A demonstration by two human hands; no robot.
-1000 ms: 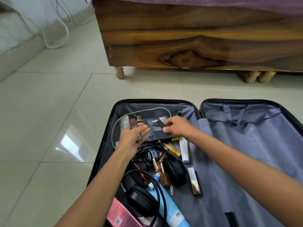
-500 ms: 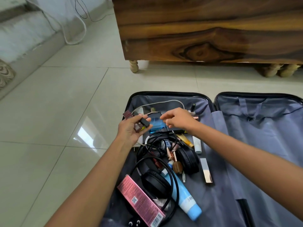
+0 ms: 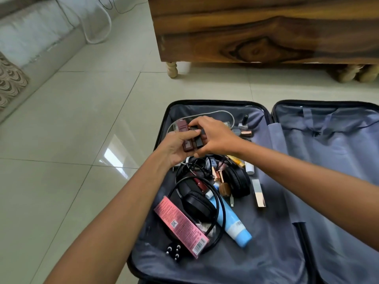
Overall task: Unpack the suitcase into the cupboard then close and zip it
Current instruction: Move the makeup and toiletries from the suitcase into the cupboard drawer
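The floor is laid with large pale glossy tiles, and a bright patch of light is reflected on it just left of the hands. Beyond the hands, a piece of dark wooden furniture with strong grain is raised on short turned legs. Far to the left of the hands, a low pale ledge is seen along the room's edge, with a patterned brown cushion at its near end. White and dark cables are trailed over the floor beyond it.
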